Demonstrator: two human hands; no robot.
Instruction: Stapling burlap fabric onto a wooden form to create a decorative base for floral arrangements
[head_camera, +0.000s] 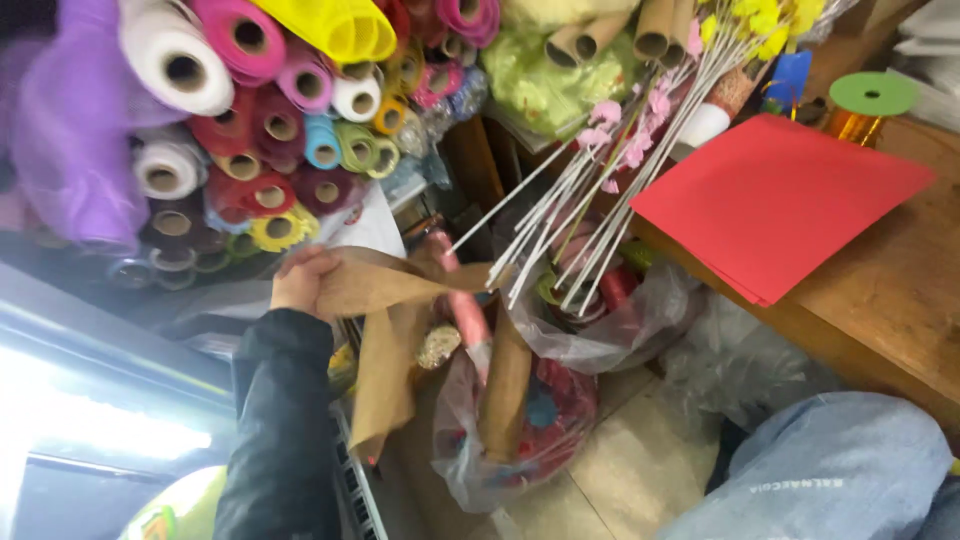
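Observation:
My left hand (300, 280), in a black sleeve, reaches forward at left centre and grips the top edge of a sheet of brown kraft paper (385, 330). The paper folds over and hangs down toward the floor beside a brown paper roll (505, 385) standing in a clear plastic bag (500, 440). My right hand is not in view. A light blue trouser knee (830, 470) shows at the lower right.
Many rolls of coloured mesh and ribbon (270, 110) are stacked at the upper left. White flower stems (580, 200) lean from a bag in the middle. A stack of red paper sheets (780, 200) lies on a wooden table (890, 310), with a green-topped spool (870, 100) behind.

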